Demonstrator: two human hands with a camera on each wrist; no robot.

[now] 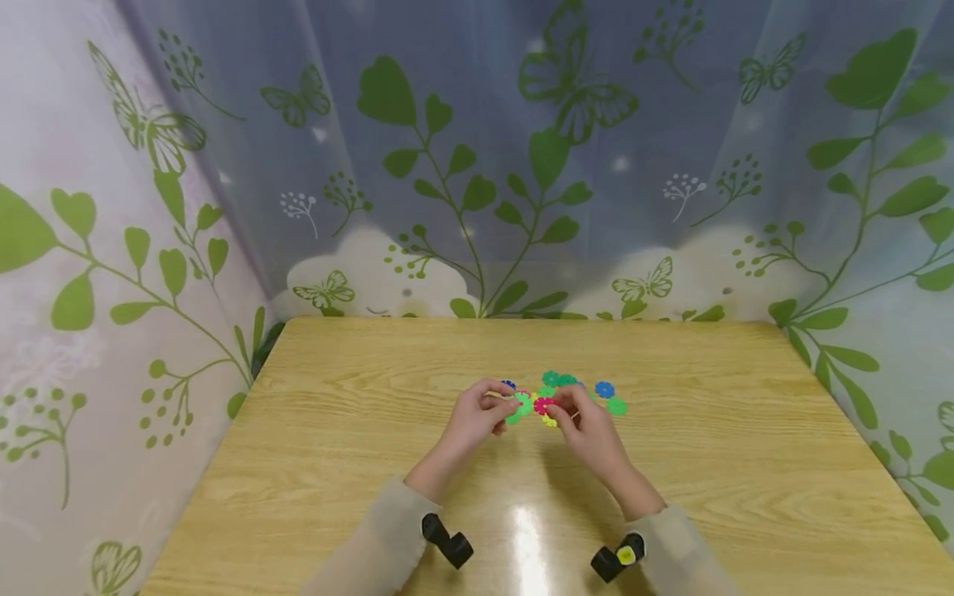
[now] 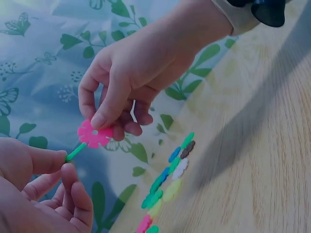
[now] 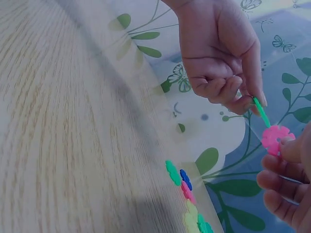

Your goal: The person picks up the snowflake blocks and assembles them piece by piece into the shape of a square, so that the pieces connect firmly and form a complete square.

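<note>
Between the thumb and fingers of my left hand [image 1: 477,414] is a green notched plastic disc [image 1: 525,403], pinched and seen edge-on in both wrist views. My right hand [image 1: 587,424] pinches a pink notched disc [image 1: 545,406], which faces the camera in the left wrist view. The tip of the green disc [image 2: 75,152] is right at the rim of the pink disc [image 2: 87,133]. Both hands are raised above the table, close together. Part of the pink disc [image 3: 273,132] is hidden behind the right thumb in the right wrist view.
More notched discs lie spread on the wooden table [image 1: 335,463] beyond the hands, among them a blue disc [image 1: 604,389], a light green disc [image 1: 616,406] and a yellow disc [image 1: 549,421]. A patterned curtain [image 1: 477,165] hangs along the table's far edge.
</note>
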